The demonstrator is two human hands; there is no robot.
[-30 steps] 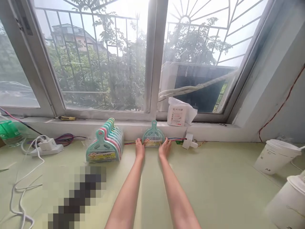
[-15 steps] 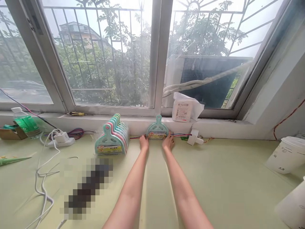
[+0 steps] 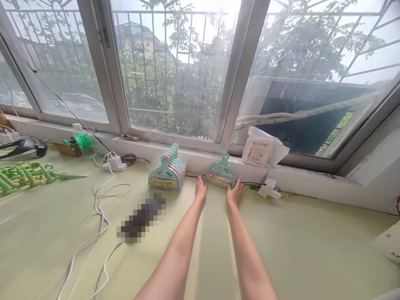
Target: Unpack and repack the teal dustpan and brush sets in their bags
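Dustpan set [image 3: 220, 173]: pale green with a yellow label, standing upright at the back of the worktop [image 3: 296, 246], near the wall [image 3: 193, 158] below the window; its looped handle points up.
Left hand [image 3: 201, 188]: at the set's left edge, fingers extended and partly open, not closed around it; whether the fingertips touch it, I cannot tell.
Right hand [image 3: 234, 191]: at the lower right edge, thumb and fingers apart, thumb against or just beside the set; no wrapped grip shows.
Row of dustpan sets [image 3: 167, 173]: to the left, green, pink and white, packed closely one behind another in clear plastic.
Wires [image 3: 250, 183]: red and blue, running to the white fitting [image 3: 269, 188] right of the right hand.
Windowsill: white package [image 3: 258, 152] above that fitting, yellow-handled tool [image 3: 131, 137] farther left.
Left side: green-labelled bottle [image 3: 83, 139], white power strip [image 3: 114, 163], white cables [image 3: 100, 208], green spiky pieces [image 3: 31, 175], and a pixelated dark object [image 3: 140, 218].
Right edge: white cup [image 3: 389, 241], cut off by the frame.
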